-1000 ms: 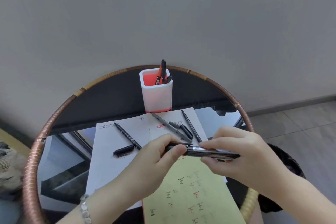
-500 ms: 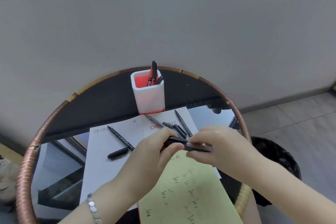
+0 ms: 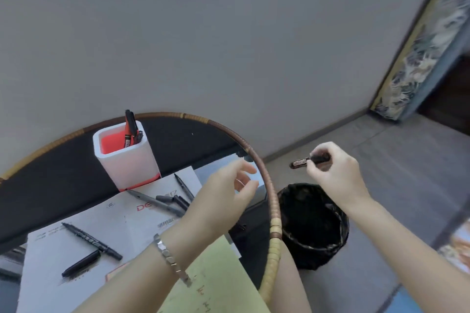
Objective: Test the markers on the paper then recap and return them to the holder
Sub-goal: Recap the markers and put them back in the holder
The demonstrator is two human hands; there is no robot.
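Note:
My right hand [image 3: 333, 173] grips a black marker [image 3: 301, 162] off the table's right side, above the black bin [image 3: 315, 226]. My left hand [image 3: 226, 195] hovers over the table's right rim, fingers loosely spread, holding nothing. The white holder [image 3: 127, 160] with a red inside stands at the back of the table with a few markers in it. Several black markers lie on the white paper [image 3: 76, 256]: a pair at the left [image 3: 89, 241] and a cluster near the holder [image 3: 167, 201]. The yellow sheet [image 3: 216, 279] with test marks lies at the front.
The round glass table has a woven rim [image 3: 273, 211]. The bin lined with a black bag stands on the tiled floor right of the table. A grey wall runs behind. A patterned panel [image 3: 427, 40] leans at the far right.
My hands have separated. The right hand carried the marker rightwards off the table to above the bin. The left hand let go and opened. The view swung to the right.

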